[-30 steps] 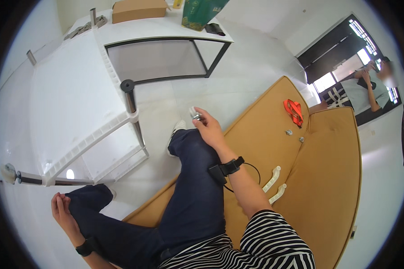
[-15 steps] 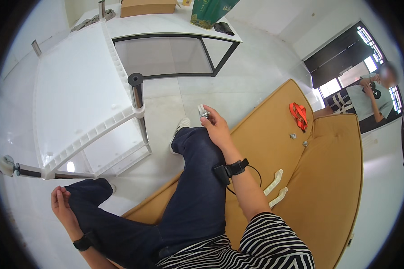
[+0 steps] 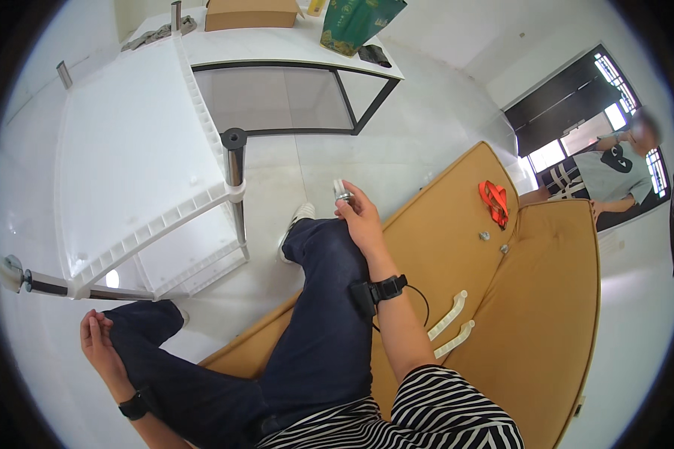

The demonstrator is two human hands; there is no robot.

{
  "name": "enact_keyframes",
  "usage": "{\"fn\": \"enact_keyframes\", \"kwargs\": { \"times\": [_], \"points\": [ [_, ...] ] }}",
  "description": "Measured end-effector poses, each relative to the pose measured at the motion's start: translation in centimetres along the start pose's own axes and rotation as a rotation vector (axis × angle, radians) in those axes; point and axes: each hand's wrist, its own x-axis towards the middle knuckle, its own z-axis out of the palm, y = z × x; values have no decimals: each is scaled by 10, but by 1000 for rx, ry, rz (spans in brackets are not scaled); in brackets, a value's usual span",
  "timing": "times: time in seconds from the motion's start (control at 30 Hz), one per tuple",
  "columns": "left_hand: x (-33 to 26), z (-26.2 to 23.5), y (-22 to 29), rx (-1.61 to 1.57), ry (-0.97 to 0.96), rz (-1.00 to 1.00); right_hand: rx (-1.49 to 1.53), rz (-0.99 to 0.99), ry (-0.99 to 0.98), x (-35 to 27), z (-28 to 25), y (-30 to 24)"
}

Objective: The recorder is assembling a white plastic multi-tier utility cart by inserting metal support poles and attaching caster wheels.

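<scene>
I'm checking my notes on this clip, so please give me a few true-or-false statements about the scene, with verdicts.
1. The right hand holds a small caster. True.
2. The left hand grips a box. False: it rests by the left knee.
3. Two curved white handles lie on the tan sofa. True.
4. The orange strap lies on the floor. False: it lies on the sofa.
5. The green bag stands on the white table. True.

I can't read anything from here: the green bag (image 3: 358,27) far past the hands (image 3: 362,221) is printed too small.
</scene>
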Motion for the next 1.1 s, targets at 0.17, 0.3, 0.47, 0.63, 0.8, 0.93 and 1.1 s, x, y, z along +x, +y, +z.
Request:
{"fn": "enact_keyframes", "kwargs": {
  "times": [0.17, 0.3, 0.47, 0.63, 0.8, 0.93, 1.1],
  "points": [
    [1, 1, 0, 15, -14, -13, -14, -23, -17, -1, 0, -3],
    [0, 4, 1, 11, -33, 7, -16, -18, -13, 0, -2, 1],
    [-2, 7, 4, 25, -9, -6, -9, -40, -16, 0, 0, 0],
    [-1, 5, 1, 27, -26, 10, 6, -24, -15, -1, 0, -1],
    [-1, 8, 3, 33, -34, 10, 14, -13, -14, 0, -1, -1],
    [-1, 8, 1, 25, -31, 12, 18, -8, -10, 1, 0, -1],
    [1, 5, 0, 28, -18, 6, 27, -7, -18, 1, 1, -3]
  ]
}}
